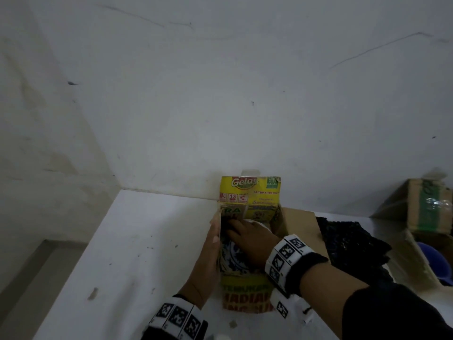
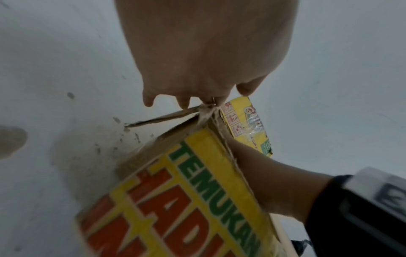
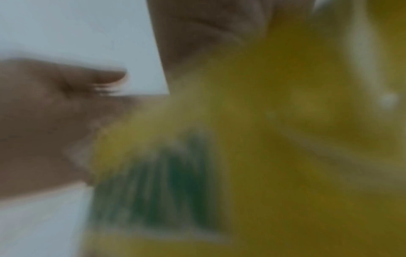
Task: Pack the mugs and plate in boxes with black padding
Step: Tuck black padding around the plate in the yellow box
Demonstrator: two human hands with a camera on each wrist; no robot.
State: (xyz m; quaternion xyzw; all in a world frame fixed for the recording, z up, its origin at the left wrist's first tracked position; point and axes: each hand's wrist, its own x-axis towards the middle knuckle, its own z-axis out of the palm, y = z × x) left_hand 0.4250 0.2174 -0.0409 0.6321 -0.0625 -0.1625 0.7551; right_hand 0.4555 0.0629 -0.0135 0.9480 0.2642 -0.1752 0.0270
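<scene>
An open yellow printed box (image 1: pixel 247 288) stands on the white table (image 1: pixel 122 241). Inside it lies a plate (image 1: pixel 232 251) with a blue and white pattern, partly hidden. My left hand (image 1: pixel 214 231) holds the box's left wall, thumb on the inner edge and fingers outside. In the left wrist view this hand (image 2: pixel 197 97) sits at the box's (image 2: pixel 197 191) torn flap corner. My right hand (image 1: pixel 242 231) reaches into the box, its fingers stretched flat over the plate toward the dark far-left corner. The right wrist view is blurred and shows only the yellow box (image 3: pixel 285 121) and my left hand (image 3: pixel 54 113).
A heap of black padding (image 1: pixel 350 244) lies right of the box, beside its folded-out brown flap (image 1: pixel 301 224). Further right stands a taped cardboard box (image 1: pixel 421 207), with a blue mug (image 1: pixel 438 263) near the right edge. The wall runs close behind.
</scene>
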